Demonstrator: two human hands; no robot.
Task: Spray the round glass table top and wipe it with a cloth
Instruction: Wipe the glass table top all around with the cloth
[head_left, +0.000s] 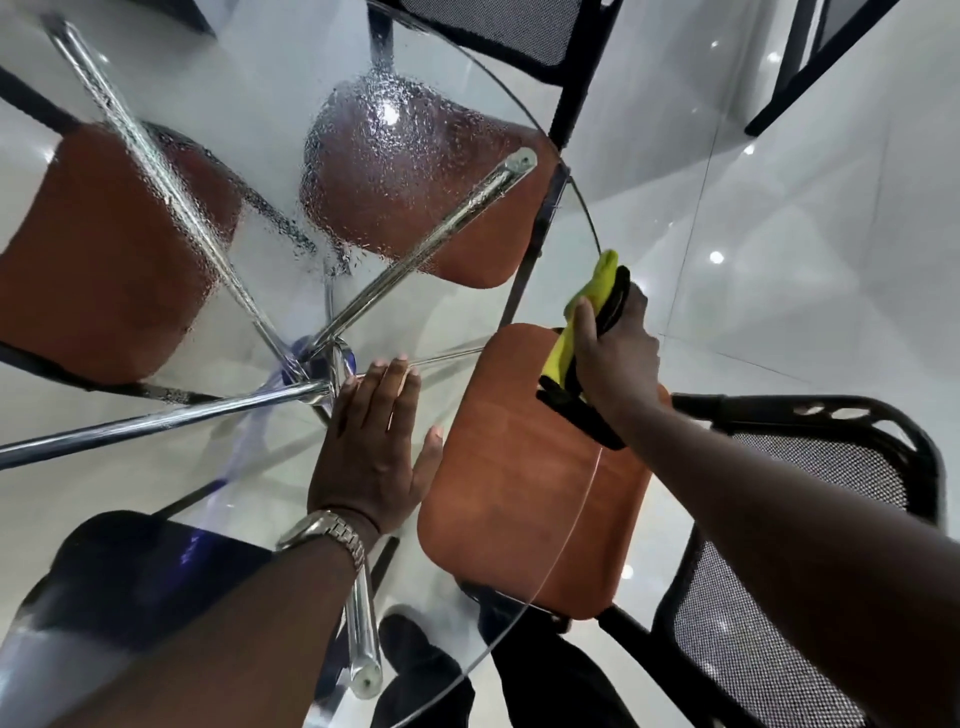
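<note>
The round glass table top (270, 467) fills the view, with spray droplets (374, 156) beaded over its far part. My left hand (374, 447) lies flat on the glass near the middle, fingers straight. My right hand (615, 348) grips a yellow-green and black cloth (582, 317) at the table's right edge. No spray bottle is in view.
Chrome legs (156, 415) cross under the glass at a hub. Orange chair seats (524, 499) show through the top on the left, far side and right. A black mesh chair back (789, 571) stands at the right. Glossy white floor tiles surround the table.
</note>
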